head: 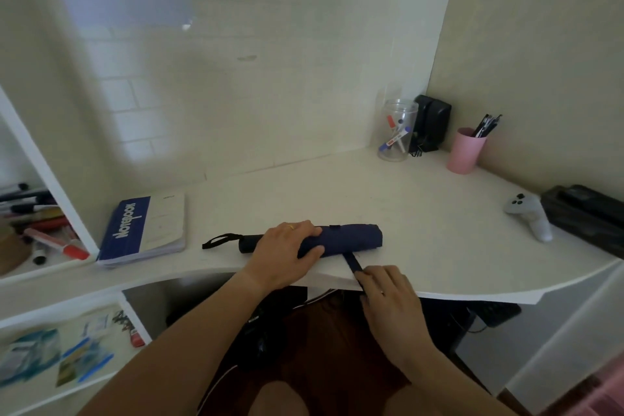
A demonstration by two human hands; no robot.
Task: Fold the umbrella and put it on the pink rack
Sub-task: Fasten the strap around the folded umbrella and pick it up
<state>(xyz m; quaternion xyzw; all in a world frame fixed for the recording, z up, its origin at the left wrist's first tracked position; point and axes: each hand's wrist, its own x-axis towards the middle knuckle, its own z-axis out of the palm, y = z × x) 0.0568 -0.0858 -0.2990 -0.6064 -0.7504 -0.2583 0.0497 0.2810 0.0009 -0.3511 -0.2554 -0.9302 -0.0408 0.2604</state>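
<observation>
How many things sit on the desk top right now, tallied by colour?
Navy: 2, umbrella and notebook
Pink: 1, cup
Clear: 1, jar
Black: 2, speaker and case
White: 1, controller
Total: 7

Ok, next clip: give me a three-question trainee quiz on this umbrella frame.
1. True or false: the navy umbrella lies rolled up on the white desk.
2. Which hand pulls the closure strap: A left hand, B right hand?
3. What is the pink thing in the corner holding pens?

Key: 1 true. 2 B; the left hand grips the canopy. 3 The pink cup.
</observation>
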